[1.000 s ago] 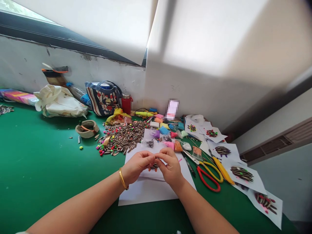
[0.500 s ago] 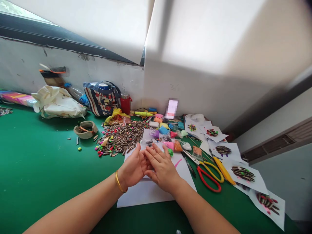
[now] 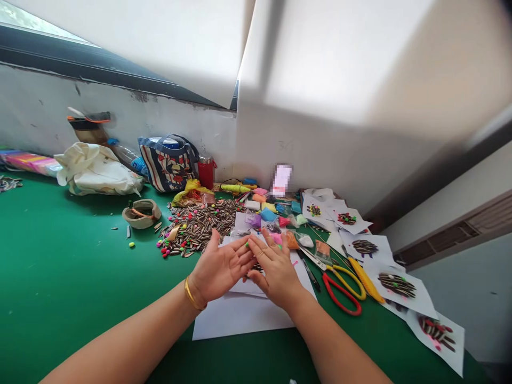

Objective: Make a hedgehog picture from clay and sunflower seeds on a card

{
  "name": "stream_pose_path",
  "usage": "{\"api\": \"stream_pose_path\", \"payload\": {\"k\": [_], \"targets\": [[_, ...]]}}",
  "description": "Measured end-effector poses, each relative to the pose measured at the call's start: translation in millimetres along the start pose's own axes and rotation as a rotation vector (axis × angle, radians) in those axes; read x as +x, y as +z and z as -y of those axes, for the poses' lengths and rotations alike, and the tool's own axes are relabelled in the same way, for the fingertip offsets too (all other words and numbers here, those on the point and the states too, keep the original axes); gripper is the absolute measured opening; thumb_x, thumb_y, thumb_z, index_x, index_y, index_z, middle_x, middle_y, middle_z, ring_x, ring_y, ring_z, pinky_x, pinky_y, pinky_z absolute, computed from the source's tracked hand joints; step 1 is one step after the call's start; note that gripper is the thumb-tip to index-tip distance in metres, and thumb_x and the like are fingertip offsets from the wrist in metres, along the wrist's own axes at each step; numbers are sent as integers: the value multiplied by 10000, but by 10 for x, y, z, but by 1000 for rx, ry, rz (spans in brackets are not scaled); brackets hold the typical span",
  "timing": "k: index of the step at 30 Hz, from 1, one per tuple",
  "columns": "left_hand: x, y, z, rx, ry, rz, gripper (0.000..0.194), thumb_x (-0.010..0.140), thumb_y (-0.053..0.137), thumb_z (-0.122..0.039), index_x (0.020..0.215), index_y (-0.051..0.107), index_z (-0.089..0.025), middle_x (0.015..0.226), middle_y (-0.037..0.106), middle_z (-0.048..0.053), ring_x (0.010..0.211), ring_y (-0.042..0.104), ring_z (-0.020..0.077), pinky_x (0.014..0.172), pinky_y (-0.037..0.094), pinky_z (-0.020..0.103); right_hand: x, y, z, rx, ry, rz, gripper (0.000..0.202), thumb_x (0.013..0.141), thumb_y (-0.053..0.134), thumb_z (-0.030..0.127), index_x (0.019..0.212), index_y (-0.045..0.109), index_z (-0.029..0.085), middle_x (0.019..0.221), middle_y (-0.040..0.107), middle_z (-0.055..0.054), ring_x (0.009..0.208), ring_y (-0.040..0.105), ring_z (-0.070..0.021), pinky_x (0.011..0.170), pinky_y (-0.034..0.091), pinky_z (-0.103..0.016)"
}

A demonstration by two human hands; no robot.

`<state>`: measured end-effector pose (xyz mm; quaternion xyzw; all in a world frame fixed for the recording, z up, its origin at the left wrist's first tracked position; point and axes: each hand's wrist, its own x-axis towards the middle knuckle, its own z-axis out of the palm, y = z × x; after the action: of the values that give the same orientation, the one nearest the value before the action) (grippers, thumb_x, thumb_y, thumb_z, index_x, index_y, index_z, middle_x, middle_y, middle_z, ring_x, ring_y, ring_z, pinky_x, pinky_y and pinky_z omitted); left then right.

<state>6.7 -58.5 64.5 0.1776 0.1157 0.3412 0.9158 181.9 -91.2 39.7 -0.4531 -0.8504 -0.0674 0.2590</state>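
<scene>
My left hand is turned palm up, open, its fingers stretched toward the right. Across its fingertips lie the fingers of my right hand, palm down, straight and slightly apart. A tiny green ball, by its look modelling clay, shows where the fingertips of both hands meet. Beneath the hands are white paper sheets, and some dark striped seeds on the upper sheet are partly hidden by my fingers.
A heap of striped seeds with coloured balls lies left of the packets of coloured clay. Scissors, a yellow cutter and seed pictures are on the right. Farther left stand a round bowl and bags.
My hands have drawn apart a little: my left palm has opened and shifted left, my right hand slightly right. The green ball between the fingertips now shows.
</scene>
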Motion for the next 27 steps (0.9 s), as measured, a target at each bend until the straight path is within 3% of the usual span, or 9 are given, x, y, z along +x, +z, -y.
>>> {"api": "stream_pose_path", "payload": {"k": [3,6,10,13,15,18,20,24,27], "targets": [[1,-12,-5,12,-20,-6,773,887,251,-704,1314,501,-110,1241,586,160,1170,519,243,979,401,347,5,8,16,31,-69,36,641,946,345,577,1465,329,200,1444,457,-103,1423,245,-296,1143,-3,-614],[7,-24,7,15,-82,31,767,888,251,-704,1317,500,-120,1271,563,165,1168,522,253,920,432,338,13,24,3,20,-15,34,675,942,355,579,1474,302,166,1466,422,-123,1430,215,-310,1136,2,-626],[19,-45,-10,25,-11,-10,744,899,259,-684,1277,530,-103,1237,578,174,1157,533,243,949,418,331,12,21,-24,21,0,17,567,968,347,514,1444,366,206,1432,474,-102,1430,221,-299,1130,13,-635],[28,-68,-23,45,-54,-7,752,891,253,-699,1264,536,-111,1199,601,167,1122,553,252,942,422,357,18,19,-6,55,-66,60,624,948,362,561,1455,345,197,1437,466,-108,1425,242,-289,1141,20,-618],[32,-81,-31,55,-93,15,762,885,245,-708,1279,524,-119,1202,600,168,1106,560,257,902,440,359,22,18,-4,53,-32,61,664,939,369,582,1464,324,178,1452,443,-120,1426,233,-298,1137,16,-625],[33,-95,-52,38,-42,-16,744,903,238,-683,1265,530,-103,1181,607,167,1091,568,235,907,438,335,20,9,-18,58,19,43,572,967,347,523,1436,376,195,1443,460,-98,1433,216,-293,1132,7,-631],[35,-101,-57,41,-12,-46,731,908,242,-674,1240,547,-98,1156,619,161,1071,577,223,937,422,329,18,7,-15,81,-25,55,543,973,347,506,1421,400,205,1426,484,-90,1429,233,-278,1142,17,-614],[42,-107,-34,105,-74,-12,759,889,251,-701,1225,560,-94,1159,619,176,1085,571,256,935,419,361,21,34,2,85,-70,72,652,940,381,571,1456,337,174,1437,460,-128,1418,262,-285,1144,55,-611],[43,-109,-41,103,-63,-24,737,893,258,-694,1215,565,-106,1143,624,168,1063,580,247,910,436,351,10,41,-17,89,-19,25,576,957,390,514,1427,389,182,1406,500,-124,1410,284,-287,1138,78,-617]]}}
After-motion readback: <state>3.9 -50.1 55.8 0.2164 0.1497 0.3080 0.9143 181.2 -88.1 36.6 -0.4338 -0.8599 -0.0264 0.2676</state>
